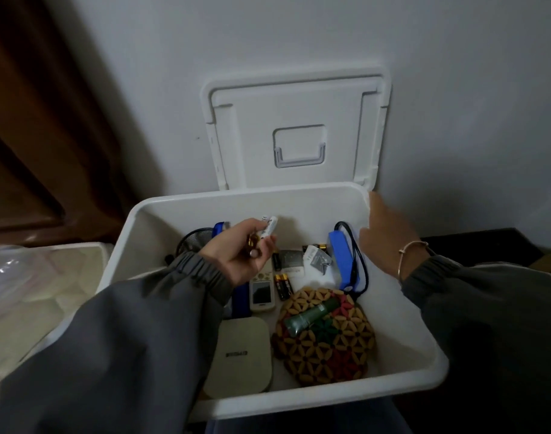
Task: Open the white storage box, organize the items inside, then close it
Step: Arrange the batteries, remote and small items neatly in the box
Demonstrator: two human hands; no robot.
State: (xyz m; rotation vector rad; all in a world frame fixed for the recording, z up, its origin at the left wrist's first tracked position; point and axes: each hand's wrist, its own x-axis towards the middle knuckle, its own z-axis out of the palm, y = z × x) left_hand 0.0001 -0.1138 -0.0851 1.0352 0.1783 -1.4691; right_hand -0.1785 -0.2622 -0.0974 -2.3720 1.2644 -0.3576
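The white plastic storage box [402,308] sits open before you, its white lid [296,130] propped against the wall. Your left hand [239,255] pinches a small white tube [269,228] above the contents; your right hand [390,236] rests, fingers loose, on the right rim.

- The wall [299,32] is filling the whole upper view, plain and pale grey-white, with one tiny dark speck on its left part.
- Light is coming in dim and cool, and a soft shadow is lying across the wall's left side.
- A dark brown wooden panel [32,120], looking like a door, is standing at far left, its moulded edges slanting.
- Down at lower left, a pale cream, quilted-looking surface [48,296] is showing, with crinkled clear plastic [7,270] lying on it and catching a glint.
- At right, a near-black surface [487,242] is meeting the wall's foot; too dim to identify.
- A cardboard-brown patch [546,261] is peeking in at the far right edge.
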